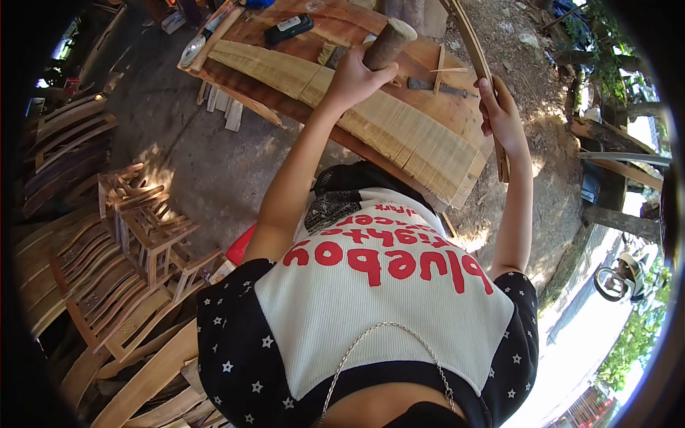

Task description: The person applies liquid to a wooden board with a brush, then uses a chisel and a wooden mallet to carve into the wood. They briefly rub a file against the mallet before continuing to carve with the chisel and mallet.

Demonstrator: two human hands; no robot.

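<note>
My left hand [357,78] is closed around a short, thick, round piece of wood [387,46] with a pale flat end, held over the workbench. My right hand [504,118] grips a long, narrow wooden strip [467,36] at the bench's right side; the strip runs up past the top edge of the view. Below my left hand lies a long, light wooden board [399,128] with a sawn, ridged surface. Between my hands, a dark-bladed tool [442,87] rests on the wooden workbench [328,14] beside a thin wooden stick [439,68].
A black case [289,30] sits toward the bench's far left, near a round metal tool [193,51]. Wooden chair parts [93,278] are piled on the left, with a small wooden frame [153,228] standing among them. A motorbike [628,274] is at the far right.
</note>
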